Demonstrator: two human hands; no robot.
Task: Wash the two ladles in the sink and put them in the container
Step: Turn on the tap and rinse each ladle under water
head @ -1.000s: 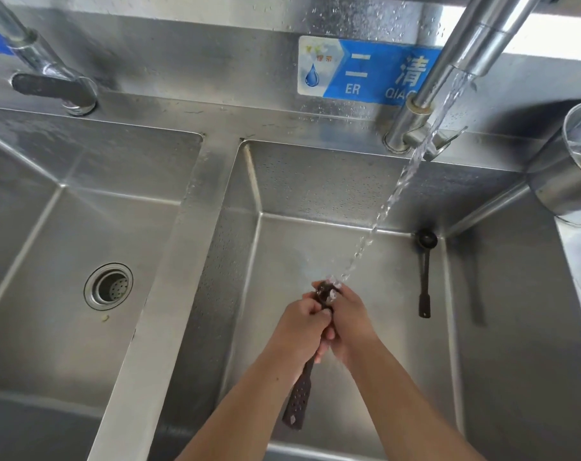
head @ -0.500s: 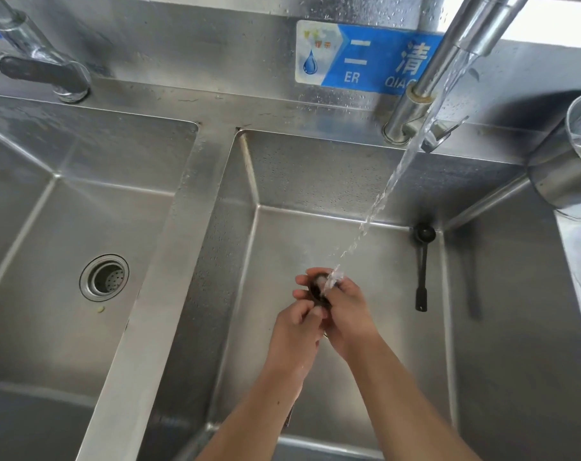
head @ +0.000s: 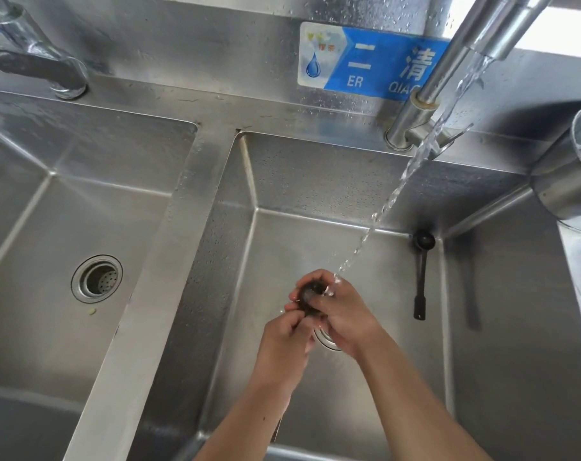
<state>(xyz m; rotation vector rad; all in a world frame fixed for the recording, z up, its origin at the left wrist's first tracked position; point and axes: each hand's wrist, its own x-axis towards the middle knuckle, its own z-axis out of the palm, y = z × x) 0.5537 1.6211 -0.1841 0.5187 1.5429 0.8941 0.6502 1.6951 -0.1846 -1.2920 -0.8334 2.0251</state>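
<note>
Dark ladle (head: 310, 295) lies pinched in the grip of left hand (head: 282, 342) and right hand (head: 347, 316).

Sink (head: 315, 174): brushed steel, dull and wet. Tap (head: 448, 61): polished metal. Ladle (head: 422, 277) in the back right corner: matt black. Container (head: 565, 191): smooth, shiny steel. Label (head: 365, 61): glossy.

Bare left hand (head: 284, 341), bare right hand (head: 347, 316), bare forearms (head: 412, 407)

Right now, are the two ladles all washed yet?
Not yet; nothing is finished. The left hand and right hand grip the first ladle under the running water. The second ladle lies by the right wall of the sink, untouched. Both must then go into the container.
</note>
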